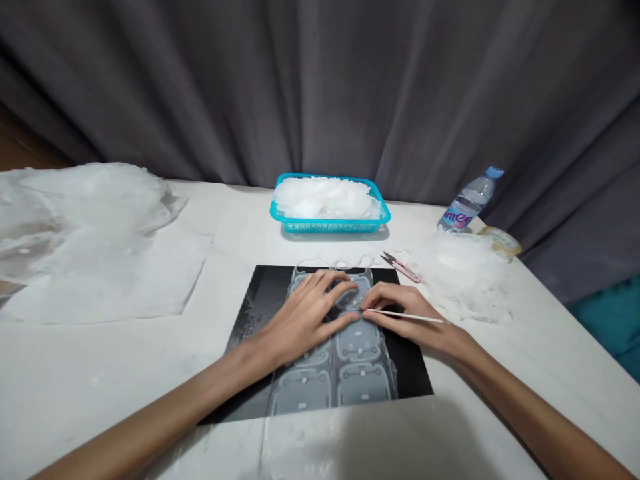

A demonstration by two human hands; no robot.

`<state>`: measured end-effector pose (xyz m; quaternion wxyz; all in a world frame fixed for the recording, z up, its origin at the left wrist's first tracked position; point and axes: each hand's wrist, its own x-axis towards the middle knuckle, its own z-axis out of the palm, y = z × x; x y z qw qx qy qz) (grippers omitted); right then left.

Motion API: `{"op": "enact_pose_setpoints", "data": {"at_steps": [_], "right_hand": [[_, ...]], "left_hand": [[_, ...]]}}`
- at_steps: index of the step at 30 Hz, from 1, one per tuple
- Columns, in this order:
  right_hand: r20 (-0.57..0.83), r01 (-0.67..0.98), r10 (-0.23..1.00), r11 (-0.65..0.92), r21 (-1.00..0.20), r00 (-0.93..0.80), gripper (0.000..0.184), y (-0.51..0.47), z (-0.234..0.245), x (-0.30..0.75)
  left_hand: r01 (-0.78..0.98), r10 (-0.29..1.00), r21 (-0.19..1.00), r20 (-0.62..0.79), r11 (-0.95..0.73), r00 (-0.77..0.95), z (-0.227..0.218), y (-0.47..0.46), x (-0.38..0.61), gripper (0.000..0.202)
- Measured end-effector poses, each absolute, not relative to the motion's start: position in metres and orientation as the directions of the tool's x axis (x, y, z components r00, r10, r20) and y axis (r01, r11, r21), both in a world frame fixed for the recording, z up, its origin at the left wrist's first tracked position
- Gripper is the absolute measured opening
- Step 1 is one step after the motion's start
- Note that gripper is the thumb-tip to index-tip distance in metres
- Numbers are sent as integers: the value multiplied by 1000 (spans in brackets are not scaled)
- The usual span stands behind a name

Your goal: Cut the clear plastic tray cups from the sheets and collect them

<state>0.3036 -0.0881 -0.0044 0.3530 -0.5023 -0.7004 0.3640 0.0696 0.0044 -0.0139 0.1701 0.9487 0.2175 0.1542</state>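
Overall: grey curtain (225, 87), backdrop | white tabletop (100, 380), foreground | black mat (415, 377), centre | clear moulded plastic sheet (359, 340), lying on mat | turquoise basket (330, 227), white fluffy contents, beyond mat | left hand (310, 308), fingers spread over sheet | right hand (400, 303), fingertips pinched narrowly on next item | thin white stick (417, 317), over sheet's right side

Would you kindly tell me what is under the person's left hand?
Under the left hand is part of the clear molded sheet, which lies on a black mat. The stretch of sheet directly beneath the hand is covered and cannot be seen.
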Motion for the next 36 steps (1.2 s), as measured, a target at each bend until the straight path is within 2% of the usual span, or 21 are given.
{"op": "enact_pose_setpoints", "data": {"at_steps": [3,7,18,24,29,33,36], "right_hand": [[186,462,945,296,-836,-268,6,-87,-7,303],[209,478,938,323,-817,-277,6,-87,-11,306],[269,516,904,414,-750,-333,9,-89,-17,305],[346,577,836,546,-608,-427,13,-93,-11,301],[361,618,813,581,-529,-456,15,-95,-15,308],[434,619,735,676,-401,-521,19,-89,-24,311],[442,691,746,650,-316,-499,26,-85,-29,307]], "left_hand": [[300,424,454,199,-839,884,-20,14,70,52],[309,452,515,177,-800,874,-23,18,68,56],[328,473,522,170,-787,865,-23,17,71,55],[333,471,520,157,-787,868,-23,17,71,55],[334,471,528,146,-780,870,-23,15,70,57],[348,492,539,144,-767,859,-25,15,69,61],[349,498,546,151,-762,854,-25,15,69,66]]}}
